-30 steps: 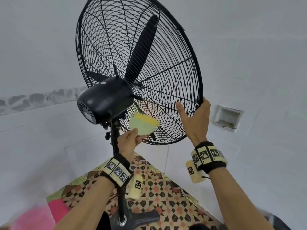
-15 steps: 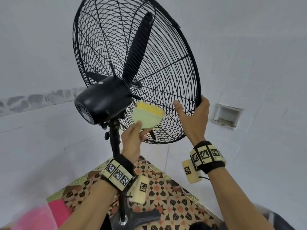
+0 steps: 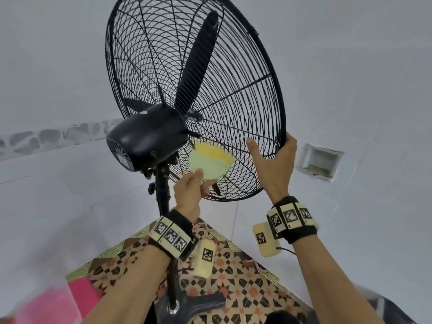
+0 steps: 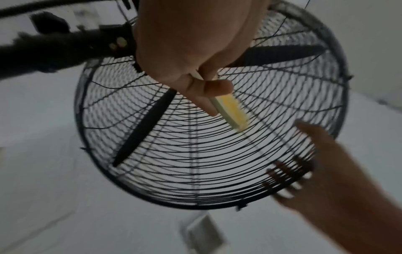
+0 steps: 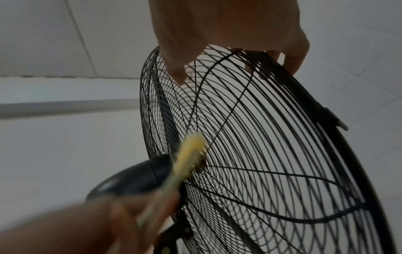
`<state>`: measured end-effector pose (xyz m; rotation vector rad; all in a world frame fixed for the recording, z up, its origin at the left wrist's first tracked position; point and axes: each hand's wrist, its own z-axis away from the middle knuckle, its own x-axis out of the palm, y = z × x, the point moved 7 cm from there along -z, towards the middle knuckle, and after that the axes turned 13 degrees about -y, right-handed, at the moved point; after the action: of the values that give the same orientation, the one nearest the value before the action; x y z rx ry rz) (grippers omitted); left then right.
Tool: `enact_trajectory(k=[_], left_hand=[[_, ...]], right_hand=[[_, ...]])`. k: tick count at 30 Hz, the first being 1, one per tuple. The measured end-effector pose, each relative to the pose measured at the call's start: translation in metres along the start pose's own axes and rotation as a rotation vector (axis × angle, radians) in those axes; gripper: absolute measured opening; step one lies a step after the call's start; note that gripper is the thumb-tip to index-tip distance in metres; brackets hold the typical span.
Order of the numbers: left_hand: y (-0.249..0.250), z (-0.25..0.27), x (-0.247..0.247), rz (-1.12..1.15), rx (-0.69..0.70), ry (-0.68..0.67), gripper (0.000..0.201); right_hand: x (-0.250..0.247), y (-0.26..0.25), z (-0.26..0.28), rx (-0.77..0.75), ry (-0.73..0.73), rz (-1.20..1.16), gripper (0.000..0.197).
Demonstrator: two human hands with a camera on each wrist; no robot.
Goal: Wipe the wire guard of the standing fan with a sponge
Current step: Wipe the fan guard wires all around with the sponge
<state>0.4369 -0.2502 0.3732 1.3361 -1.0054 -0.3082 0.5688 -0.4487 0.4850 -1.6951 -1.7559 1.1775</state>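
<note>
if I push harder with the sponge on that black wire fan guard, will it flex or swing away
The black wire fan guard is thin wire, so it probably flexes slightly under the yellow-and-green sponge. The head sits on a slim pole, so it may tilt or wobble. The right hand gripping the rim likely steadies it against the left hand.

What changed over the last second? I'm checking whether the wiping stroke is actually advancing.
The left hand carried the sponge up along the rear of the guard, from below the motor to beside it, near the hub. The right hand kept its grip on the guard's lower rim. The fan itself and the left hand's pinch on the sponge look unchanged.
</note>
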Motion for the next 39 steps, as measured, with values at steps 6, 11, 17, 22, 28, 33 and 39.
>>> enact_trajectory(k=[6,11,17,22,28,33,39], left_hand=[[-0.014,0.013,-0.015,-0.055,-0.022,0.014,0.019],[-0.010,0.021,0.023,-0.048,0.057,-0.002,0.013],[-0.039,0.022,-0.008,-0.163,-0.044,0.058,0.025],[0.002,0.022,0.021,-0.051,0.102,-0.015,0.012],[-0.026,0.025,0.001,-0.106,-0.021,-0.015,0.017],[-0.002,0.032,0.038,-0.049,0.140,-0.136,0.021],[-0.054,0.029,0.005,-0.146,0.001,0.012,0.024]], right_hand=[[-0.002,-0.001,-0.005,0.004,-0.032,0.006,0.093],[-0.001,0.000,0.002,0.007,0.004,-0.022,0.090],[-0.004,0.001,0.004,0.010,-0.024,-0.052,0.091],[0.000,0.002,0.009,-0.008,0.010,-0.047,0.089],[-0.003,0.003,0.003,-0.038,0.007,-0.097,0.075],[-0.002,0.022,0.009,-0.072,0.049,-0.202,0.063],[-0.006,0.019,0.004,-0.044,-0.006,-0.208,0.063]])
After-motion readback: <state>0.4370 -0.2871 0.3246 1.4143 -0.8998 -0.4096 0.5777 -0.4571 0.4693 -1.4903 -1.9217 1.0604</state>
